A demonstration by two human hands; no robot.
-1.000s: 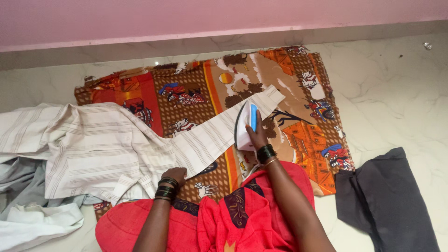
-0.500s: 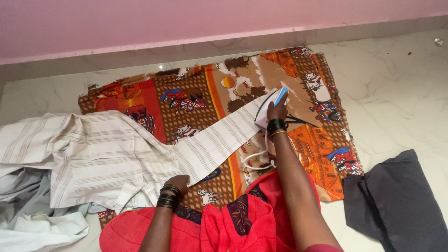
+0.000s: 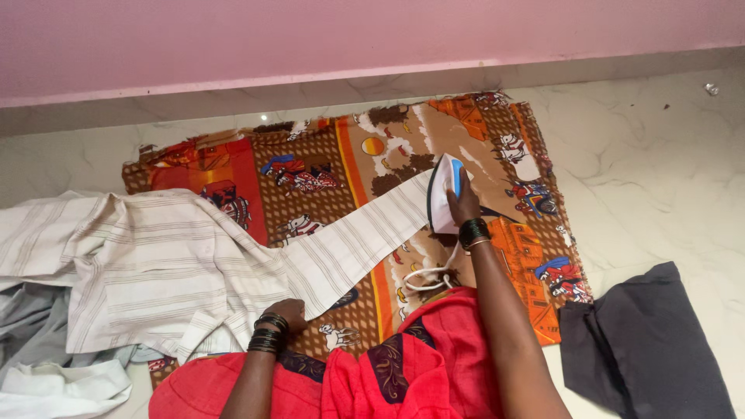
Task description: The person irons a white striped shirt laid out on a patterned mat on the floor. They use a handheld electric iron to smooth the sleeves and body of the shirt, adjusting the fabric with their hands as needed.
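Head view:
Right hand (image 3: pixel 463 206): at about 1 o'clock from the person's lap, fingers wrapped round the handle of the white and blue electric iron (image 3: pixel 444 192).
Iron: stood on the far end of the striped sleeve (image 3: pixel 353 244), its nose pointing toward 12 o'clock; its white cord (image 3: pixel 425 278) looped back toward the lap.
Left hand (image 3: pixel 289 313): at 7 o'clock from the iron, fingers curled and pressed on the near edge of the striped white shirt (image 3: pixel 147 264); whether they pinched the cloth could not be told.
Shirt: spread toward 9 o'clock, sleeve stretched across the patterned orange-brown cloth (image 3: pixel 310 167).
Patterned cloth: lay flat on the marble floor (image 3: pixel 660 155).
Dark grey garment (image 3: pixel 652 334): at 4 o'clock, apart from the patterned cloth.
Pale crumpled clothes (image 3: pixel 54 372): at 8 o'clock, partly under the shirt.
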